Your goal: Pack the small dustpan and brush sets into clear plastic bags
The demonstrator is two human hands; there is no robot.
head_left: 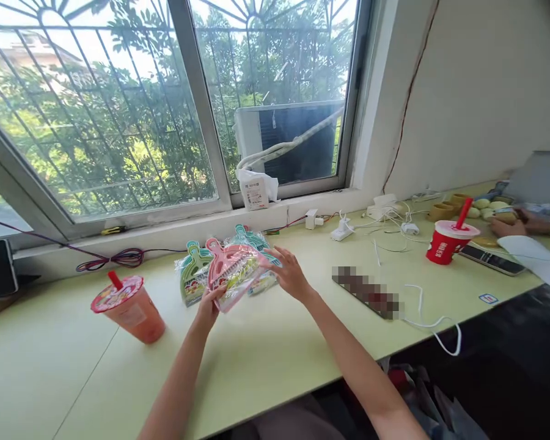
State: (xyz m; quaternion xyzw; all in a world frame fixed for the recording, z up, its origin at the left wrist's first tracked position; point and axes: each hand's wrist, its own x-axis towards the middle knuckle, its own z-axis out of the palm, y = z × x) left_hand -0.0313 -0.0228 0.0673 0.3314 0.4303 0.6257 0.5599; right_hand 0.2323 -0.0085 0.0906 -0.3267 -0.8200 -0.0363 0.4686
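Note:
A pink plastic item in clear wrap (233,264), shaped like a small dustpan with a looped handle, is held above the table. My left hand (208,307) grips its lower left corner. At its right edge, my right hand (289,275) pinches the wrap, with the fingers pressed together. Behind it on the left lies a green wrapped item (193,269) of similar shape. A teal wrapped one (246,237) lies behind it to the right, partly covered by the pink one.
A tilted pink drink cup (137,311) stands on the left of the pale green table (256,366). Rightward are a phone with a blurred screen (364,292), a white cable (440,321), a red cup (447,244) and another phone (492,260). Another person's hands (508,225) are at the far right.

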